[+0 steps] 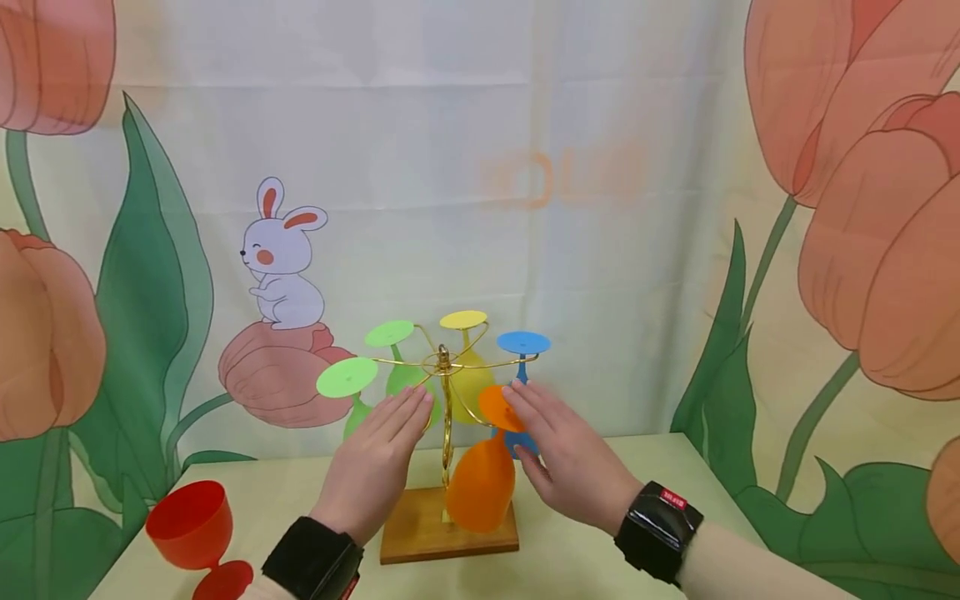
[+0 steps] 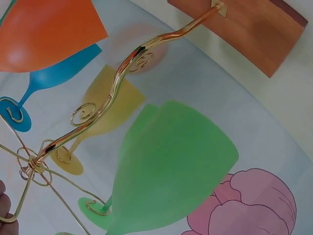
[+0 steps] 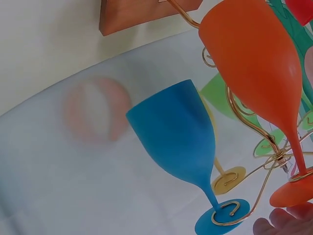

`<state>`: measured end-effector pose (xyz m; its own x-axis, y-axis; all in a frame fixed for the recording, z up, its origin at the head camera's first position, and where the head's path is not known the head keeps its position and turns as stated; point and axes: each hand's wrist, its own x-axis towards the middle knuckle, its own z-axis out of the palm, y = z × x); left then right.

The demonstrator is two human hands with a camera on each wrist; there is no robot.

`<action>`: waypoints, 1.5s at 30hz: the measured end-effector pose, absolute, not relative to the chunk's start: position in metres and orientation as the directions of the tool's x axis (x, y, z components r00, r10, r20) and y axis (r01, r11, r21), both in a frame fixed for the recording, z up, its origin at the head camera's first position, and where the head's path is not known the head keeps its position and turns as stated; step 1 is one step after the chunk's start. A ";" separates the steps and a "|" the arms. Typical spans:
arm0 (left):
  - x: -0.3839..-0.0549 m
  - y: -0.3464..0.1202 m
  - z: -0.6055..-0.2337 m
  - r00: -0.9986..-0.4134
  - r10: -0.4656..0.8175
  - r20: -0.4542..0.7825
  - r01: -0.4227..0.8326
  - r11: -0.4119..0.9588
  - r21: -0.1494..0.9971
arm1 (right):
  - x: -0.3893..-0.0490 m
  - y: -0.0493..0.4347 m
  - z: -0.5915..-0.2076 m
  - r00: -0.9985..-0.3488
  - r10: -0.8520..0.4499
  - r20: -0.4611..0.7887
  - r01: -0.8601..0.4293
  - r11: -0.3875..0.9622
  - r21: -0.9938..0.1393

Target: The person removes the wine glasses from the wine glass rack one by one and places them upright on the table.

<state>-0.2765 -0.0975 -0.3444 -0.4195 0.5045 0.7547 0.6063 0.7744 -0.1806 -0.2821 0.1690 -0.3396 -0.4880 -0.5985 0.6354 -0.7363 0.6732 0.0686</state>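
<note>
From my end, the left hand [image 1: 375, 467] covers part of the front green glass [image 2: 176, 169]; its fingers lie straight, but its thumb is hidden, so I can't tell whether it pinches the wire [image 2: 25, 195]. The red glass [image 1: 191, 527] stands mouth up, foot cut off. The orange glass [image 1: 482, 487] hangs mouth down from the rack [image 1: 447, 417]; my right hand [image 1: 570, 458], thumb apart, touches its base with straight fingers.

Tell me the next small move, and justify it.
Probably reach the left hand over to the red goblet: it stands upright on the table, off to that hand's side, while five other goblets already hang upside down from the rack.
</note>
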 end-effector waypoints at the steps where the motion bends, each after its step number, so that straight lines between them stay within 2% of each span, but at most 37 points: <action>1: -0.276 -0.098 -0.344 -0.417 0.500 0.759 0.608 0.774 -0.176 | -0.283 0.167 -0.339 -0.473 -0.610 0.636 -0.743 0.664 0.084; 6: -0.274 -0.099 -0.343 -0.427 0.492 0.759 0.599 0.783 -0.171 | -0.285 0.161 -0.336 -0.445 -0.638 0.628 -0.740 0.657 0.143; 17: -0.273 -0.101 -0.344 -0.444 0.488 0.752 0.595 0.788 -0.159 | -0.280 0.154 -0.335 -0.466 -0.655 0.596 -0.742 0.656 0.140; 24: -0.273 -0.102 -0.344 -0.446 0.487 0.751 0.592 0.790 -0.160 | -0.275 0.147 -0.331 -0.389 -0.694 0.606 -0.777 0.601 0.188; 29: -0.272 -0.101 -0.344 -0.454 0.491 0.743 0.588 0.792 -0.164 | -0.277 0.139 -0.326 -0.362 -0.715 0.598 -0.784 0.581 0.220; 39: -0.272 -0.100 -0.343 -0.475 0.490 0.731 0.581 0.799 -0.158 | -0.289 0.131 -0.304 -0.387 -0.712 0.586 -0.752 0.611 0.246; 45: -0.272 -0.100 -0.345 -0.478 0.489 0.730 0.578 0.801 -0.158 | -0.297 0.132 -0.302 -0.441 -0.705 0.556 -0.751 0.629 0.201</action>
